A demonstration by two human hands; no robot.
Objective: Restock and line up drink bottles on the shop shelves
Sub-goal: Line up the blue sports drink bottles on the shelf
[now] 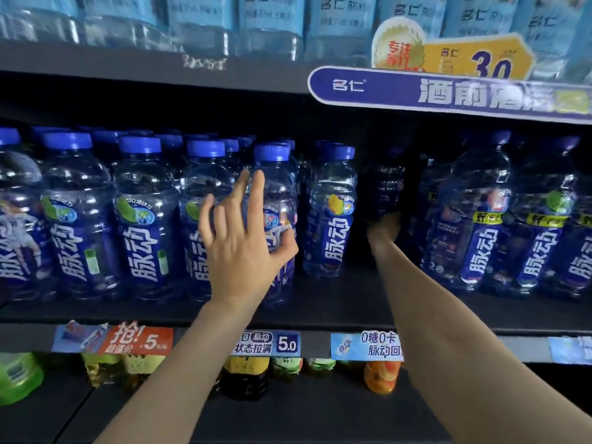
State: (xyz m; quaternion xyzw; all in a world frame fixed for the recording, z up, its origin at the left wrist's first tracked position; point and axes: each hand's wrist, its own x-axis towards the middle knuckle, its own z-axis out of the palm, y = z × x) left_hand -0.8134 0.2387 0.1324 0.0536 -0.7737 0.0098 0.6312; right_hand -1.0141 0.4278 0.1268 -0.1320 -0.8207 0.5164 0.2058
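Note:
Clear blue-capped drink bottles with blue labels stand in rows on the middle shelf (320, 302). My left hand (243, 238) is spread in front of one front-row bottle (277, 187); its fingers are straight and the thumb touches the label. To the right stands a bottle with a yellow fruit label (331, 213). My right hand (384, 227) reaches deep into a dark gap in the row and grips the lower part of a bottle (384, 184) at the back. Its fingers are mostly hidden in shadow.
More blue-capped bottles (480, 219) fill the shelf right of the gap. Pale blue-labelled bottles (272, 24) line the upper shelf above a blue promotional sign (448, 94). Price tags (266, 342) hang on the shelf edge; other drinks (381, 376) sit below.

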